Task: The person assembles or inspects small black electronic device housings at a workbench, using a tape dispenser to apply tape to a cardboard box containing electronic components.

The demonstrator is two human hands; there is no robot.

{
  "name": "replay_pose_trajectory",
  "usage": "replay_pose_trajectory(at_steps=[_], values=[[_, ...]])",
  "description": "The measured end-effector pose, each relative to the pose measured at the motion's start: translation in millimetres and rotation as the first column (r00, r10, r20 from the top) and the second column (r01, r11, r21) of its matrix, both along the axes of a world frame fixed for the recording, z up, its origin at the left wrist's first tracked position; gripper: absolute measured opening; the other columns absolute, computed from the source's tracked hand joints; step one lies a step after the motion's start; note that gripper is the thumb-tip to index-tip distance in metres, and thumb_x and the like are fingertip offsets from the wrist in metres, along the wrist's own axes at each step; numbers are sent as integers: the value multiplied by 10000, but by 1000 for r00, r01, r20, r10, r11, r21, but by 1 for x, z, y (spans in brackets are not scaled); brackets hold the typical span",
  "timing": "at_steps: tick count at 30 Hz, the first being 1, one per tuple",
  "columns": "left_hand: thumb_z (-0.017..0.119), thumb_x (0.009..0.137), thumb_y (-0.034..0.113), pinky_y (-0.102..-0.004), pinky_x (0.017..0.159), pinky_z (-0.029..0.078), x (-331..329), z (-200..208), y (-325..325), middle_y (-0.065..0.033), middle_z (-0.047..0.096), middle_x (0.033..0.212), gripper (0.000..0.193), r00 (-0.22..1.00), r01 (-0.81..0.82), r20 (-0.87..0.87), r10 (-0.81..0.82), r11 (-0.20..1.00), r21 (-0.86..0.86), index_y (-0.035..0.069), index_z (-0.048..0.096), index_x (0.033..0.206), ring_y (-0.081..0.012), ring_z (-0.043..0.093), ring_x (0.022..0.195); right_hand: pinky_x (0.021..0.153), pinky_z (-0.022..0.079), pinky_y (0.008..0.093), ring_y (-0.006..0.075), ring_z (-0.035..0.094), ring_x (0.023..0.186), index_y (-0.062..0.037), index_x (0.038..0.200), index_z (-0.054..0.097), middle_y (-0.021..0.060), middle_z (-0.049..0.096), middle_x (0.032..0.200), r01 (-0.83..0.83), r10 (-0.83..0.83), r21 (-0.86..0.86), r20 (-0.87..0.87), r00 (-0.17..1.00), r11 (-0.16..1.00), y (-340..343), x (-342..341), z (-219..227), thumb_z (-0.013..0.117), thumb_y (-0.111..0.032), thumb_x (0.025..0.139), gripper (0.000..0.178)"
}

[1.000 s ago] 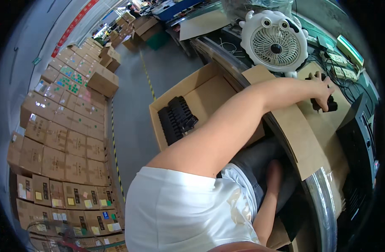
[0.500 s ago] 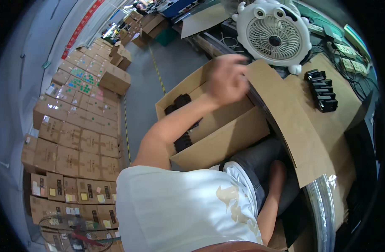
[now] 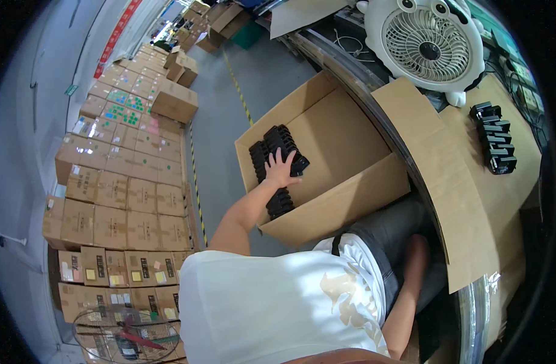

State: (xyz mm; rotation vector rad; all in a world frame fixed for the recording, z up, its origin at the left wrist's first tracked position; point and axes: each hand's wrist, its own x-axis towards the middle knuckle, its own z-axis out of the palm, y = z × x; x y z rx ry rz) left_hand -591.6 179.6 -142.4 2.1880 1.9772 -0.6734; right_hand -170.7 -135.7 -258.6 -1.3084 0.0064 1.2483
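Observation:
My left hand (image 3: 280,173) lies inside an open cardboard box (image 3: 344,127), fingers spread over a row of black ribbed plastic parts (image 3: 285,143). It touches the parts from above and is not closed around them. More black parts (image 3: 280,204) line the box's left side, beneath and beside the hand. Down by my lap, my right hand (image 3: 416,258) rests against the dark trousers. Shadow obscures its fingers, and nothing can be made out in it. On the table at the right stands another short row of black parts (image 3: 495,138), apart from both hands.
A white animal-shaped fan (image 3: 429,50) stands at the table's far end. One cardboard flap (image 3: 432,164) lies over the table edge. Stacked cartons (image 3: 111,197) fill the left side, beyond a yellow-black floor line (image 3: 196,182). Cables (image 3: 520,100) lie at the far right.
My left hand has come down from above the box's far edge onto the black parts inside, now spread over them. The ribbed row under it shows more fully. The view has shifted slightly.

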Motion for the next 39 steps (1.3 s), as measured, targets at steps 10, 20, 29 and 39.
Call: replay_pose_trajectory(at_steps=[10, 20, 29, 39], values=[[790, 665, 513, -669, 1067, 278, 34, 11, 39, -188, -101, 1601, 1103, 984, 140, -89, -152, 982, -130, 344, 139, 1539, -543, 53, 1420, 604, 369, 205, 72, 503, 685, -115, 1046, 656, -12, 604, 851, 32, -33, -39, -19, 999, 999, -3, -3, 7, 587, -189, 880, 194], [783, 661, 515, -688, 1027, 322, 18, 26, 46, -206, -113, 1594, 1075, 947, 300, -64, -314, 939, -167, 321, 182, 1531, -573, 32, 1406, 642, 374, 227, 81, 506, 726, -131, 1040, 661, -16, 602, 866, 4, -3, -50, 8, 1000, 999, -5, -1, 4, 587, -190, 875, 190], [798, 629, 511, -714, 980, 349, 4, 7, 43, -276, -74, 1572, 1053, 979, 194, -50, -198, 978, -73, 295, 243, 1496, -593, 55, 1391, 633, 399, 213, 75, 530, 719, -121, 1035, 676, -6, 626, 860, 72, -73, -29, -42, 996, 997, -4, -5, 4, 602, -171, 880, 180], [781, 622, 563, -627, 1003, 381, 0, 13, 44, -321, 14, 1546, 1024, 915, 385, -62, -399, 908, -165, 265, 294, 1472, -585, 147, 1358, 640, 399, 193, 74, 541, 713, -105, 1053, 678, 1, 631, 852, 26, -26, -20, -16, 1000, 999, 2, -3, 9, 620, -162, 876, 195]])
